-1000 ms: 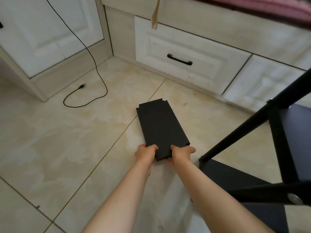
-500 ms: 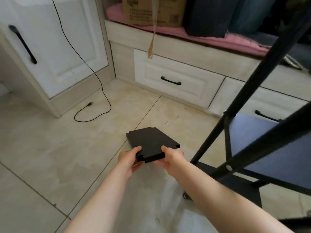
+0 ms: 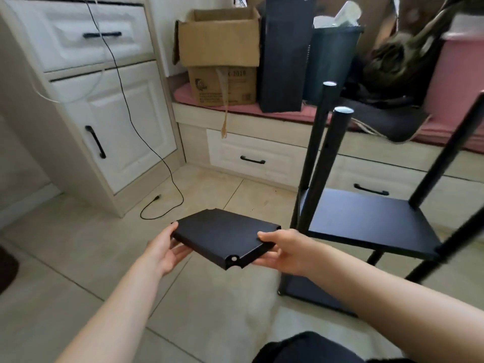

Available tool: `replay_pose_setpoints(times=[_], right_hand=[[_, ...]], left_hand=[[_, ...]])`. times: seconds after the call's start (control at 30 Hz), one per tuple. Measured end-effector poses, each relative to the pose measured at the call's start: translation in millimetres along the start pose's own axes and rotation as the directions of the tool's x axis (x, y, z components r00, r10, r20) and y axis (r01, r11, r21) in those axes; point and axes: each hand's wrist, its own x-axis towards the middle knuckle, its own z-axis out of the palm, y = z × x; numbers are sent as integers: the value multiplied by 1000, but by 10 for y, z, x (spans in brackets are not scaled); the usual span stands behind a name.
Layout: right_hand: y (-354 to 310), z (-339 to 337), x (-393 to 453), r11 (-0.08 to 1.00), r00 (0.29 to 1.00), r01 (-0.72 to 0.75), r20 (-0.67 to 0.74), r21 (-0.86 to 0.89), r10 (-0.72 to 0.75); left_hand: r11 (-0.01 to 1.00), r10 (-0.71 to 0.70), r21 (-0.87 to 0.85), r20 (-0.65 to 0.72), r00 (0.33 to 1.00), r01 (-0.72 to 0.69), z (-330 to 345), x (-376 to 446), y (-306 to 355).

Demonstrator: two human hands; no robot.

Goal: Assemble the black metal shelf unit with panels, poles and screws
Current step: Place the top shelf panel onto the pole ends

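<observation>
1. A black metal panel is held in the air above the tiled floor, between the two hands, roughly level and tipped a little toward the camera.
2. The left hand grips the panel's left edge: the thumb lies along the top near the corner, and the fingers curl underneath.
3. The right hand grips the right edge, thumb on the top surface and fingers wrapped below the rim.
4. Both forearms reach in from the bottom of the view, so the panel sits straight ahead of the person, with its near corner pointing back between the hands.
5. The panel is a matte black rectangle with a folded-down rim. Its corners are notched, and the near corner shows a round hole in the rim.
6. Just to the right of the panel stands a partly built shelf unit: a flat black shelf fixed between upright poles, with another black panel low by the floor beneath it. The held panel is near the unit but not touching it.
7. Behind are a white cabinet, a thin black cable trailing onto the floor, and a cardboard box on a pink-cushioned bench with drawers.
</observation>
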Motion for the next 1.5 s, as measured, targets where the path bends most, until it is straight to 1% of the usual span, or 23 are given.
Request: replay_pose_setpoints(times=[0.1, 0.17, 0.23, 0.37, 0.57, 0.63, 0.73, 0.83, 0.9, 1.0, 1.13, 1.3, 1.4, 1.43, 1.5], right_hand=[[-60, -125, -424, 1000, 997, -9, 82, -21, 11], [-99, -220, -685, 999, 993, 11, 116, -39, -6], [-134, -320, -927, 997, 990, 43, 136, -61, -34], [-202, -578, -1353, 990, 984, 105, 154, -98, -89], [-279, -1046, -1918, 973, 981, 168, 124, -156, -149], [-327, -1194, -2076, 965, 978, 201, 94, -170, -187], [-445, -1405, -2320, 938, 962, 272, 41, -215, -270], [-584, -1614, -2548, 884, 922, 365, -15, -292, -386], [-683, -1740, -2686, 839, 880, 436, -42, -325, -473], [-867, -1870, -2867, 774, 814, 521, -63, -360, -578], [-1207, -1991, -3045, 704, 727, 608, -99, -368, -679], [-1696, -2067, -3108, 656, 648, 628, -187, -419, -739], [-2043, -2130, -3066, 627, 578, 607, -270, -488, -770], [-2150, -2149, -3039, 623, 566, 603, -283, -498, -775], [-2334, -2189, -2958, 628, 567, 592, -293, -505, -770]], left_hand=[[998, 45, 36, -39, 998, -43, -82, -336, 176], [996, 49, 74, -62, 997, -44, -121, -573, 261], [992, 44, 120, -44, 998, -39, -150, -801, 335], [962, 50, 266, 66, 997, -66, -79, -1249, 471], [879, 124, 426, 234, 964, -217, 272, -1780, 498], [854, 143, 448, 287, 947, -265, 386, -1920, 493], [841, 159, 436, 368, 916, -321, 558, -2122, 509], [859, 153, 379, 453, 878, -345, 747, -2314, 531], [856, 171, 355, 490, 855, -375, 910, -2435, 554], [842, 235, 318, 511, 827, -435, 1186, -2579, 634], [793, 331, 295, 526, 783, -534, 1575, -2705, 804], [768, 368, 272, 555, 746, -580, 2068, -2762, 1001], [749, 380, 276, 566, 732, -602, 2349, -2751, 1112], [743, 385, 277, 568, 727, -610, 2436, -2737, 1142], [742, 390, 267, 575, 720, -615, 2592, -2686, 1194]])
